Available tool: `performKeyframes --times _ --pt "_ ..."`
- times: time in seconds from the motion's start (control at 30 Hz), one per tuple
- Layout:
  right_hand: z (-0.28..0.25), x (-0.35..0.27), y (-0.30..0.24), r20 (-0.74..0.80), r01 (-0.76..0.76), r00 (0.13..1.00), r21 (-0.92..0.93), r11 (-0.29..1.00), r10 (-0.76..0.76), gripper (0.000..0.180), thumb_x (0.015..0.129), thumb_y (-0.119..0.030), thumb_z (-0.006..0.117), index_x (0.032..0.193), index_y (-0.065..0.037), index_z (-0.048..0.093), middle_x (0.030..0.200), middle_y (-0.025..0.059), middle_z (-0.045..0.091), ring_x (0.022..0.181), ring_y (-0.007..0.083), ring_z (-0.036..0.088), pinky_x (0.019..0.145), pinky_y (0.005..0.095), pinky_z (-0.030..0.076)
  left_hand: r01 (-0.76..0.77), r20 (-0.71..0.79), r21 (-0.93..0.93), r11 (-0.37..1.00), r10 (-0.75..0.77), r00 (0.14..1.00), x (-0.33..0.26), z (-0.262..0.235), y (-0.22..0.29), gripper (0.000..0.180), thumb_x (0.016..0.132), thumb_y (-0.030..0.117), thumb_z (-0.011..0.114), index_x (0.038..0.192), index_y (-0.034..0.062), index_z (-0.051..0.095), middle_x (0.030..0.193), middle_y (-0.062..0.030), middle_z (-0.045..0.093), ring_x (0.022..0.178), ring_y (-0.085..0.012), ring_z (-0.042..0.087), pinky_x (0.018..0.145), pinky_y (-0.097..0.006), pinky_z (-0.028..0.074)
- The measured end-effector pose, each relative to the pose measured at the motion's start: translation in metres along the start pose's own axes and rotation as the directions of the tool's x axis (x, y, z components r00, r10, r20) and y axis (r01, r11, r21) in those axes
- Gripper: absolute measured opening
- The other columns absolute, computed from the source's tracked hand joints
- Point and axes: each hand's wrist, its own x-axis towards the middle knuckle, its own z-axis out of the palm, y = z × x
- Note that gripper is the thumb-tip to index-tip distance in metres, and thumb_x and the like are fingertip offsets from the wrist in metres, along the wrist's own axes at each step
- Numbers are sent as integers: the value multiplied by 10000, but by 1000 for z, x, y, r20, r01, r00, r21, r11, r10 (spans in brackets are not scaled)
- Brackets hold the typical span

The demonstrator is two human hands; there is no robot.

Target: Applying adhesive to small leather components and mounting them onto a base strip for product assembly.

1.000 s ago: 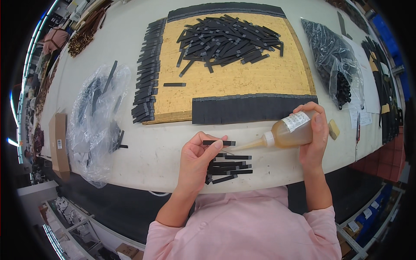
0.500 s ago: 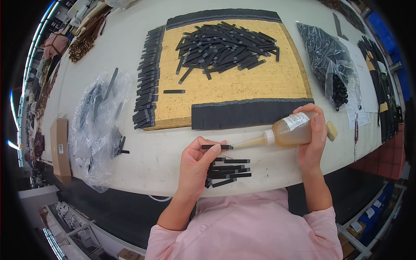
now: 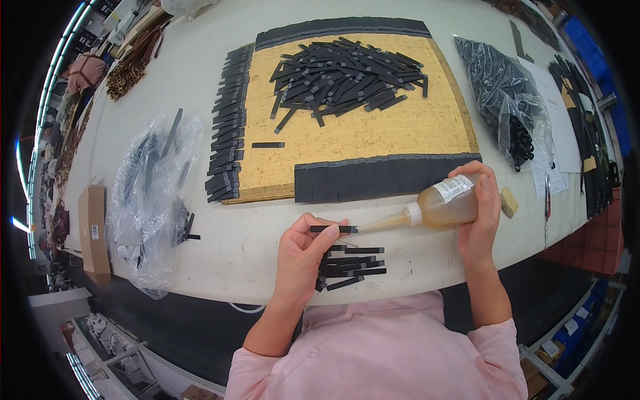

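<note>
Between the thumb and fingers of my left hand [image 3: 303, 250] is a short black strip [image 3: 328, 229] with a greyish right end. My right hand [image 3: 481, 217] is wrapped round a squeeze bottle [image 3: 448, 201] of amber liquid, tilted almost flat. Its long tapered nozzle [image 3: 383, 223] points left, the tip at the strip's grey end; whether it touches I cannot tell. A thin pale stick shows just under the strip. Several similar loose strips [image 3: 353, 261] lie on the table beside my left hand, some partly hidden behind it.
Beyond my hands lies a yellowish board [image 3: 373, 140] with a heap of black strips [image 3: 347, 73] and rows of strips along its edges. At left are a clear plastic bag [image 3: 147, 213] and a cardboard box [image 3: 93, 233]. A bag of black pieces [image 3: 510, 100] and a small yellow block [image 3: 509, 202] lie right.
Hands, strip and bottle keep almost the same positions. The whole view has shifted very slightly.
</note>
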Motion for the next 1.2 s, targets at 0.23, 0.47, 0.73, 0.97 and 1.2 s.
performKeyframes --times 0.23,0.47,0.73,0.97,1.2 --pt "-2 1 -1 66 -16 998 -52 999 20 294 1026 -319 512 1108 -47 587 1017 76 646 943 110 589 870 256 458 -5 -7 10 1000 5 1000 0 1 2 103 978 4 604 899 24 542 969 -112 670 1120 -268 672 1039 -388 507" --pt "-3 36 -41 -40 -69 996 178 982 78 333 1020 -371 550 1149 -72 624 1043 87 660 972 156 647 860 288 512 -18 -39 26 999 19 999 -10 3 3 95 963 -18 599 897 19 541 976 -120 670 1093 -253 675 1073 -419 484" --pt "-1 61 -110 -537 367 835 376 851 -123 414 1027 -407 553 1212 -38 588 1138 130 660 1071 235 675 878 346 579 -620 394 774 -130 866 309 -41 -23 46 249 822 -45 720 948 118 582 1005 -24 719 1008 -189 680 1183 -621 172" --pt "19 19 -32 1 56 998 233 971 -58 379 1056 -405 454 1157 -49 537 1000 94 608 928 173 632 834 299 516 -495 776 604 -625 603 186 2 -27 34 141 803 132 742 900 223 694 955 111 716 915 -81 680 1087 -501 138" --pt "5 10 -13 31 49 998 64 997 -51 373 1053 -408 474 1114 -51 562 999 78 607 909 118 586 827 239 466 -536 808 522 -663 586 63 28 -30 5 173 797 132 733 827 284 657 884 142 685 867 -55 655 1037 -456 185"
